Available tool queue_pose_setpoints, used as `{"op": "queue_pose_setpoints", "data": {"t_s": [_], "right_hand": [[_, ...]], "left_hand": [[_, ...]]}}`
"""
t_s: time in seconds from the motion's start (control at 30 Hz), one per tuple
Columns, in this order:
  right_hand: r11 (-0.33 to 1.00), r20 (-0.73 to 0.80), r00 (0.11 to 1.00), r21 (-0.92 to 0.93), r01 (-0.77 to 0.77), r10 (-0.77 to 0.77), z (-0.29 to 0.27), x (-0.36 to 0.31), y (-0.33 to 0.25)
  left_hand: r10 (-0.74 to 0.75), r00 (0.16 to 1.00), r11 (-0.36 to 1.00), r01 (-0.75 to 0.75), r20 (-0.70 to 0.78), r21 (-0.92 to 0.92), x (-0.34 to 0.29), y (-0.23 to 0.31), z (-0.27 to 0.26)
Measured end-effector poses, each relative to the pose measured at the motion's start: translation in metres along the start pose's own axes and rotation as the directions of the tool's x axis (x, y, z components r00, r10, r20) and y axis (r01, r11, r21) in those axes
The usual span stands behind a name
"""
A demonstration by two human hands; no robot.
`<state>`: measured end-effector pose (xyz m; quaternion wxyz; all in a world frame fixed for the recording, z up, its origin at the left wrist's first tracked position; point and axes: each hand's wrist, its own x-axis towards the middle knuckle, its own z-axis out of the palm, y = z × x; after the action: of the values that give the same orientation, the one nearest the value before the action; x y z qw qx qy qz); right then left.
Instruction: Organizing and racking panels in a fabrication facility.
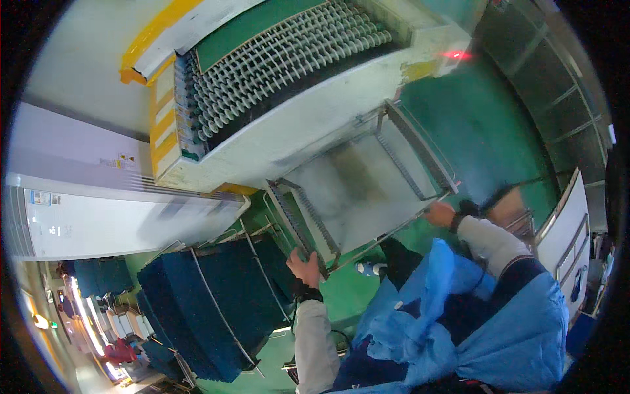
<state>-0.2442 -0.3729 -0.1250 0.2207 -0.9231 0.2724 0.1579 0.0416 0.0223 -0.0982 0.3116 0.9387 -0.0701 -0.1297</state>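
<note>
A metal rack [417, 143] with slotted side rails stands in front of me, a pale, stained panel [328, 220] showing inside its frame. My left hand [305, 268] is closed around its near left corner. At the near right corner, the fingers of my right hand [440, 214] are curled on the frame. Both wrists wear dark bands. Just beyond the rack is a roller conveyor [282, 69] with rows of small pale wheels and a green board [246, 29] on top.
On the left stands a rack of dark blue panels [203, 299], beside a tall white cabinet [125, 220]. Yellow-and-white stripes [165, 121] mark the conveyor's corner. A red light [457, 55] glows at its right end. A white board [567, 226] stands at right on the green floor [453, 134].
</note>
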Motion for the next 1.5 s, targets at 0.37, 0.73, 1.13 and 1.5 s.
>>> {"op": "queue_pose_setpoints", "data": {"t_s": [0.37, 0.73, 1.13, 1.5], "right_hand": [[0.999, 0.464, 0.885, -0.01, -0.033, 0.034, -0.023, 0.041, -0.013], [0.953, -0.095, 0.955, 0.095, 0.288, -0.279, -0.081, 0.266, -0.057], [0.12, 0.34, 0.847, 0.9, -0.419, 0.408, -0.11, 0.344, -0.126], [0.578, 0.405, 0.91, 0.723, -0.379, 0.09, 0.03, 0.426, -0.07]], "left_hand": [[-0.158, 0.983, 0.979, 0.169, 0.093, -0.118, 0.028, -0.003, -0.004], [-0.167, 0.978, 0.978, 0.18, 0.124, -0.101, 0.001, -0.002, -0.009], [-0.26, 0.943, 0.932, 0.301, 0.209, -0.201, -0.046, 0.026, -0.018], [-0.423, 0.872, 0.865, 0.47, 0.248, -0.176, -0.056, -0.017, -0.023]]}}
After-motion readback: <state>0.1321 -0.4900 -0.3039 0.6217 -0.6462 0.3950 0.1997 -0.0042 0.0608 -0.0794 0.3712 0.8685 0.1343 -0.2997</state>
